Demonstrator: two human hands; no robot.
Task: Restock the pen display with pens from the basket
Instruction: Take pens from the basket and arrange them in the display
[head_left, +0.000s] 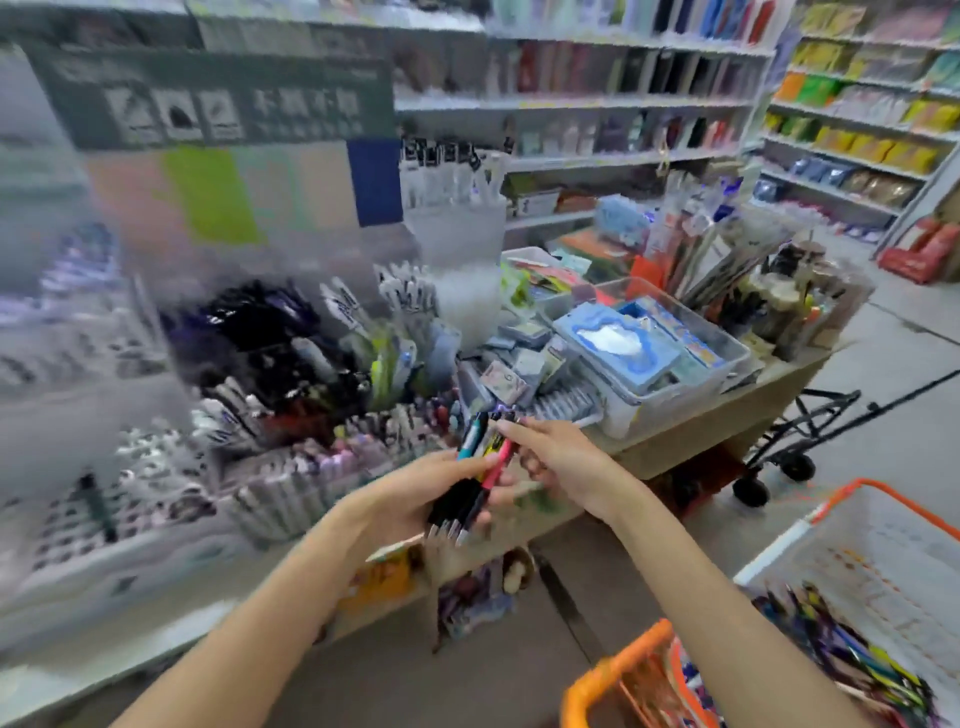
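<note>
At the centre of the frame the person holds a bunch of pens (470, 480) in the left hand (415, 493), fingers and thumb curled round the barrels so the bundle is gripped about its middle. The pens run on a slant, tips down toward the lower centre and clicker ends up and away toward the pen display (291, 415), which fills the left and middle of the frame with its crowded, rather blurred compartments. The right hand (550, 457) reaches in from the right and meets the bundle at its upper end, fingertips (506, 427) on the tops of the pens; it looks like a pinch on one pen, perhaps the pink one, but I cannot tell for sure whether those fingers are clamped or only touching. That is what matters here, I'd say: the long axis already points at the display, so a pen drawn out along it by the right hand would travel up and to the left, straight toward the slots just beyond, and the right hand is the one free to carry it. The basket (857, 535), orange-rimmed with white mesh, sits at the lower right, well apart from both hands, with more loose pens (852, 654) lying in its bottom, so the restocking seems far from finished.
</note>
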